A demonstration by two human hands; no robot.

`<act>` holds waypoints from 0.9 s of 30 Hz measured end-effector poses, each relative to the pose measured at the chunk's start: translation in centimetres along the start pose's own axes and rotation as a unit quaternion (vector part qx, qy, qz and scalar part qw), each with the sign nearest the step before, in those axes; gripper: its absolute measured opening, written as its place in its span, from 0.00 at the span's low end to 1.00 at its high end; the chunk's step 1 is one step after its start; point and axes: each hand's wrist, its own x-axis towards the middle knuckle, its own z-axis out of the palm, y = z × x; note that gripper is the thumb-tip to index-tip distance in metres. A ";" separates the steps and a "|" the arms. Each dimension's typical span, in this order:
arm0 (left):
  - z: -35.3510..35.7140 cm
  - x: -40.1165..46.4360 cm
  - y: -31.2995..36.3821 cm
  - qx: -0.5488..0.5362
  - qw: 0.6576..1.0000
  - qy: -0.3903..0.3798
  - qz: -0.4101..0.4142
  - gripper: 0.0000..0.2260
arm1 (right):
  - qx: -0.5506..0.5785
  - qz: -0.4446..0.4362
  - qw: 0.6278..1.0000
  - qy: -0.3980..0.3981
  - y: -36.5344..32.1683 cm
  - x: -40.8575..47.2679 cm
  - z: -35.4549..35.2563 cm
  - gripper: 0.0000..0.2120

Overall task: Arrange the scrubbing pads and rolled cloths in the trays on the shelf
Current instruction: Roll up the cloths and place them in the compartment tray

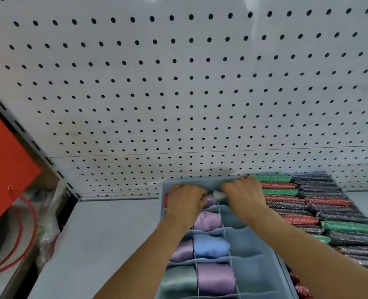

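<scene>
A grey divided tray (265,262) stands on the shelf and holds rolled cloths: purple ones (207,220), a blue one (210,247) and a grey-green one (178,281). My left hand (185,201) presses down on a purple roll (210,200) in a far compartment, fingers curled over it. My right hand (244,194) pinches a small pale cloth (218,195) at the tray's far end. To the right, a second tray holds glittery scrubbing pads (321,203) in green, red and dark rows.
A white pegboard wall (178,93) rises behind the grey shelf (114,234). At the left stand an orange box (4,158), a red cord (27,229) and a plastic-wrapped bundle (47,234). The tray's right column of compartments shows no cloths.
</scene>
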 end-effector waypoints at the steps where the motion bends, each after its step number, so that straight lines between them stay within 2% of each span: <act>1: 0.1 0.0 0.0 -0.004 1.000 -0.001 -0.003 0.09 | 0.000 0.001 1.000 0.001 -0.1 0.1 0.0 0.14; 9: -0.2 -0.2 0.1 -0.036 0.999 -0.002 -0.022 0.10 | 0.014 -0.009 1.000 0.001 -0.2 0.8 0.7 0.12; 15: 0.4 -0.4 -0.1 -0.056 0.998 0.000 -0.039 0.09 | -0.035 -0.052 0.998 0.020 0.0 0.6 1.5 0.10; 22: 0.7 -0.4 -0.1 -0.059 0.997 -0.005 -0.053 0.10 | 0.012 -0.016 1.000 0.008 0.5 1.0 1.6 0.07; 27: 0.7 -0.3 0.0 -0.058 0.996 -0.017 -0.067 0.11 | -0.007 -0.004 1.000 -0.006 0.3 1.4 1.4 0.08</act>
